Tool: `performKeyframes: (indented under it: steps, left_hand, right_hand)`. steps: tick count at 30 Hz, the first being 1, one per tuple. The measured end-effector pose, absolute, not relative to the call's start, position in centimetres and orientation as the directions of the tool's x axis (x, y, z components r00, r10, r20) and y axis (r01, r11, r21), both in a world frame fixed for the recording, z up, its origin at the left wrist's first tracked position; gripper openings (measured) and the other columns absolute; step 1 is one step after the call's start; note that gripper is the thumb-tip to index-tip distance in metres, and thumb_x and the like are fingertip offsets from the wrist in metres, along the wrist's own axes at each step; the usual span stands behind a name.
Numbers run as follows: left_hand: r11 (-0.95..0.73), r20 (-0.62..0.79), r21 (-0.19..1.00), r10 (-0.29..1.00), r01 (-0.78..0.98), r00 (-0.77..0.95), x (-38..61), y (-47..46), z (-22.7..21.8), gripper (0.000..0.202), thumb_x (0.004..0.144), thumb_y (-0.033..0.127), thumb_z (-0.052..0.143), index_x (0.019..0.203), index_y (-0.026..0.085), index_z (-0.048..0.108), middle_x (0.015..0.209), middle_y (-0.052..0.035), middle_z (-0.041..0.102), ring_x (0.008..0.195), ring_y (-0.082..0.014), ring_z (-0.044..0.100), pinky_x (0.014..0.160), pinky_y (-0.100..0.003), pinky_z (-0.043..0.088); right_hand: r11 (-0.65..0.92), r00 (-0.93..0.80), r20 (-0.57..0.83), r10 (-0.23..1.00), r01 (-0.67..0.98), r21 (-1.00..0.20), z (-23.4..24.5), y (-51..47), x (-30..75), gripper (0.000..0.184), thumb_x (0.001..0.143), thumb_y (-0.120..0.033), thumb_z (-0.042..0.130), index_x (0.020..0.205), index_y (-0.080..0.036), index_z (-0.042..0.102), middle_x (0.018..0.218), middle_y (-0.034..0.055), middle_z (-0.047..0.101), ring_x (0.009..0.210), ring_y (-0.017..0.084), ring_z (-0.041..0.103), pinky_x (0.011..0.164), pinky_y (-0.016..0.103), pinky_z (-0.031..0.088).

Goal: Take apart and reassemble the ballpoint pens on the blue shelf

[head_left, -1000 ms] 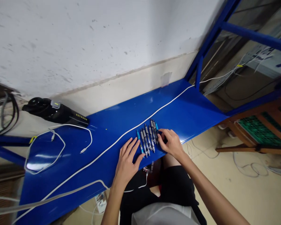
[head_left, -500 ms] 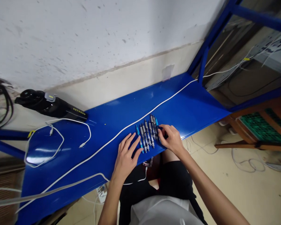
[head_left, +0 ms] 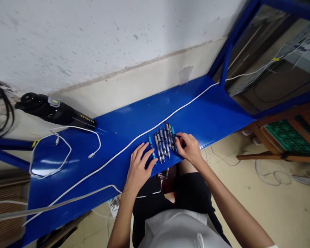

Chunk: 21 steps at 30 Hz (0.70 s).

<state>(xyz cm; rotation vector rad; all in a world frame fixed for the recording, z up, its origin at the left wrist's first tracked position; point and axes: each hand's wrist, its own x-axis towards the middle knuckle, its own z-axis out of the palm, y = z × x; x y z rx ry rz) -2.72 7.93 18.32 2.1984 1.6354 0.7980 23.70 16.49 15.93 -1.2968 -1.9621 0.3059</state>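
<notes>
We've got a neat row of clicky pens (head_left: 162, 144) lying side by side on a blue metal shelf (head_left: 201, 113), right up near its front edge and between our hands. Our left hand (head_left: 139, 168) sits flat and open, fingers spread, just beside the left end of the row. Our right hand (head_left: 188, 150) is curled in at the other end, fingertips (head_left: 179, 137) against the last pens, though honestly we can't tell if it's actually pinching one. A flat white cable (head_left: 134, 139) runs along the shelf behind the pens, and off to the left there's a thinner white cable (head_left: 99, 139) near a black handheld gadget (head_left: 57, 113) by the white wall (head_left: 93, 44).
</notes>
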Motion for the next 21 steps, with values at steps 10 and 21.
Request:
performKeyframes:
  steps: [10,21]
  left_hand:
    - [-0.187,0.337,0.542,0.941,0.819,-0.008,-2.5,7.9,18.0,0.011,0.109,0.031,0.062,0.114,0.023,0.067,0.112,-0.0100,0.073,0.108,-0.0278,0.069,0.097,-0.044,0.052]
    - [-0.109,0.346,0.568,0.931,0.816,-0.117,-2.6,7.6,17.4,0.029,0.112,0.026,0.051,0.135,0.020,0.068,0.118,-0.0132,0.068,0.108,-0.0262,0.067,0.098,-0.043,0.055]
  right_hand:
    - [0.449,-0.075,0.559,0.826,0.687,-0.571,15.2,15.7,24.0,0.011,0.106,-0.026,0.061,0.106,-0.024,0.071,0.069,0.0017,0.066,0.062,0.020,0.060,0.065,0.037,0.048]
    - [0.476,-0.053,0.594,0.803,0.657,-0.585,15.2,15.7,23.9,0.009,0.103,-0.022,0.063,0.104,-0.022,0.072,0.063,-0.0025,0.058,0.056,0.017,0.058,0.060,0.032,0.046]
